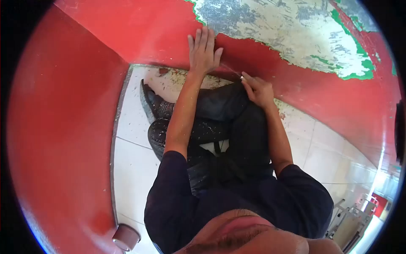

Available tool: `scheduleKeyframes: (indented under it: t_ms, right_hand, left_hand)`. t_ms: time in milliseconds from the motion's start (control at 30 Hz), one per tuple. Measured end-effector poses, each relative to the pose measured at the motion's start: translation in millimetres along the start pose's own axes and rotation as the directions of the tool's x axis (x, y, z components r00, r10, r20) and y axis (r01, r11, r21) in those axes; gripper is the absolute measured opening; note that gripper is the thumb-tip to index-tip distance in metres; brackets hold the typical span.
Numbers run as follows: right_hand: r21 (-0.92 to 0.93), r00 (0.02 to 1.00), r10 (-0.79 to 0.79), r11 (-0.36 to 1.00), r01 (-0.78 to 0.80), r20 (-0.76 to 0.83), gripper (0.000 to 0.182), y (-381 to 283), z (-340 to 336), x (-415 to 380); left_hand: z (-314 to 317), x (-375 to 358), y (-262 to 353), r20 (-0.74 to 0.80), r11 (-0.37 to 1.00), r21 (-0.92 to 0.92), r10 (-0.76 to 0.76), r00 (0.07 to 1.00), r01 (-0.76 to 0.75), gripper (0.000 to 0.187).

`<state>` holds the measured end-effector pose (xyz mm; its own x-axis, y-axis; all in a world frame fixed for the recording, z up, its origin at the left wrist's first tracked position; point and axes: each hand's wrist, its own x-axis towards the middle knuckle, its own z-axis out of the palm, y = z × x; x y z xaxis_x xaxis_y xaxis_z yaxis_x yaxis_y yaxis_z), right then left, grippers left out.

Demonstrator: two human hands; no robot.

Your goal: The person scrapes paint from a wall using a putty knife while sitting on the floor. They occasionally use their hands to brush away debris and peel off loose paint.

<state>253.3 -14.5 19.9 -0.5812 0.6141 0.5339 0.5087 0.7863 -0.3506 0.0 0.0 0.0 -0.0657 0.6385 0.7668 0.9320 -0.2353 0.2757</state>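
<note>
My left hand (204, 53) lies flat on the red wall (249, 57), fingers stretched up to the lower edge of a large peeled patch (270, 25). Grey and whitish surface shows inside that patch, with green paint along its ragged rim. Lower and to the right, close to the wall, my right hand (259, 89) is closed around a small thing with a pale tip (242, 78); the fingers hide most of it, and I cannot tell its kind. My bent legs in dark trousers (224, 101) are beneath both hands.
Paint flakes (175, 78) litter the pale tiled floor (131, 110) along the wall's foot. A second red wall (67, 139) rises on the left. Near it stands a brown pot-like container (126, 237). Metal frames (349, 222) are at the lower right.
</note>
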Motion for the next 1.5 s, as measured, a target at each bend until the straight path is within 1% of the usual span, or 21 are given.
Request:
scheduleKeyframes:
  t_ms: [67, 167, 200, 267, 333, 367, 433, 467, 500, 567, 667, 767, 800, 867, 933, 1067, 1133, 1267, 1367, 1433, 1500]
  right_hand:
    - [-0.041, 0.999, -0.017, 0.999, 0.019, 0.027, 0.031, 1.3, -3.9, -5.4]
    - [-0.021, 0.997, -0.033, 0.999, 0.035, 0.073, 0.029, -9.1, 0.9, 7.7]
    - [0.022, 1.0, -0.025, 0.999, 0.025, 0.014, 0.028, -7.3, 4.3, 9.7]
    - [0.106, 0.996, 0.002, 0.994, 0.007, -0.087, 0.028, -4.9, 4.8, 8.3]
    - [0.389, 0.967, 0.247, 0.887, -0.249, 0.056, 0.029, -25.9, -7.0, 3.0]
    - [0.503, 0.924, 0.353, 0.777, -0.378, 0.148, 0.03, -38.9, -13.1, 3.1]
    - [0.503, 0.842, 0.485, 0.681, -0.532, 0.235, 0.032, -63.6, -18.1, 10.8]
    - [0.496, 0.792, 0.543, 0.625, -0.603, 0.278, 0.034, -75.6, -19.7, 15.3]
    - [0.476, 0.789, 0.55, 0.635, -0.608, 0.275, 0.034, -86.8, -20.9, 22.7]
    - [0.439, 0.787, 0.556, 0.657, -0.613, 0.267, 0.034, -103.5, -18.7, 34.1]
    - [0.297, 0.961, 0.27, 0.915, -0.274, 0.057, 0.035, -103.8, -3.5, 40.9]
    - [0.036, 0.994, 0.1, 0.995, -0.098, -0.045, 0.036, -120.8, -10.9, 54.1]
    - [-0.047, 0.991, 0.127, 0.991, -0.129, -0.033, 0.035, -122.1, -10.8, 59.5]
    - [-0.222, 0.984, 0.176, 0.959, -0.175, -0.017, 0.034, -118.4, -12.5, 68.9]
    - [-0.273, 0.993, 0.117, 0.956, -0.11, 0.009, 0.031, -113.1, -20.9, 66.8]
    - [-0.344, 0.999, 0.04, 0.938, -0.033, 0.015, 0.028, -113.9, -13.5, 65.6]
    - [-0.387, 0.996, 0.048, 0.922, -0.016, 0.073, 0.027, -111.4, -19.3, 66.2]
    - [-0.443, 0.985, 0.123, 0.895, -0.058, 0.119, 0.024, -119.7, -23.8, 71.3]
    - [-0.381, 0.99, 0.035, 0.925, 0.02, 0.138, 0.026, -113.9, -31.8, 72.9]
    - [-0.387, 0.995, -0.021, 0.92, 0.056, 0.093, 0.025, -111.1, -28.3, 81.5]
    - [-0.396, 0.996, -0.014, 0.917, 0.047, 0.087, 0.024, -112.0, -28.9, 77.2]
  left_hand:
    - [8.8, -24.6, 1.4, -0.015, 0.995, 0.019, -0.094, 0.995, 0.094, 0.076]
    - [7.9, -63.5, -20.4, -0.139, 0.888, -0.214, -0.44, 0.887, 0.407, 0.073]
    - [9.8, -66.3, -26.0, -0.269, 0.887, -0.193, -0.459, 0.847, 0.419, 0.056]
    - [0.9, -61.8, -19.6, -0.26, 0.891, -0.252, -0.439, 0.86, 0.379, 0.042]
    - [-17.4, -45.3, -5.5, -0.25, 0.858, -0.377, -0.458, 0.853, 0.35, 0.025]
    - [-26.1, -38.5, 7.1, -0.153, 0.752, -0.537, -0.531, 0.833, 0.381, 0.031]
    - [-33.3, -36.2, 32.8, 0.08, 0.45, -0.779, -0.619, 0.781, 0.437, 0.044]
    - [-24.3, -40.6, 39.6, 0.301, 0.063, -0.904, -0.61, 0.733, 0.424, 0.048]
    - [-14.9, -42.6, 44.5, 0.491, -0.334, -0.87, -0.515, 0.702, 0.363, 0.051]
    - [-22.8, -32.4, 68.8, 0.633, -0.616, -0.72, -0.392, 0.668, 0.321, 0.057]
    - [-46.3, -13.6, 83.3, 0.594, -0.77, -0.614, -0.303, 0.745, 0.177, 0.05]
    - [-32.0, 0.8, 83.9, 0.562, -0.87, -0.493, -0.32, 0.762, -0.002, 0.042]
    - [-30.8, 8.9, 87.1, 0.587, -0.911, -0.413, -0.278, 0.761, -0.014, 0.032]
    - [-13.6, 17.6, 90.8, 0.591, -0.929, -0.366, -0.281, 0.756, -0.06, 0.03]
    - [-15.3, 24.7, 97.2, 0.638, -0.96, -0.264, -0.249, 0.729, -0.096, 0.027]
    - [-9.0, 18.3, 98.9, 0.639, -0.964, -0.246, -0.242, 0.73, -0.104, 0.027]
    - [-14.8, 18.6, 96.2, 0.64, -0.967, -0.23, -0.237, 0.731, -0.112, 0.027]
    - [-15.1, 21.7, 100.4, 0.71, -0.948, -0.304, -0.291, 0.641, -0.094, 0.029]
    - [-22.9, 27.1, 108.0, 0.743, -0.94, -0.33, -0.316, 0.59, -0.089, 0.029]
    - [-36.1, 35.2, 106.9, 0.745, -0.919, -0.387, -0.358, 0.563, -0.073, 0.029]
    - [-34.0, 38.0, 105.0, 0.732, -0.909, -0.41, -0.379, 0.567, -0.078, 0.03]
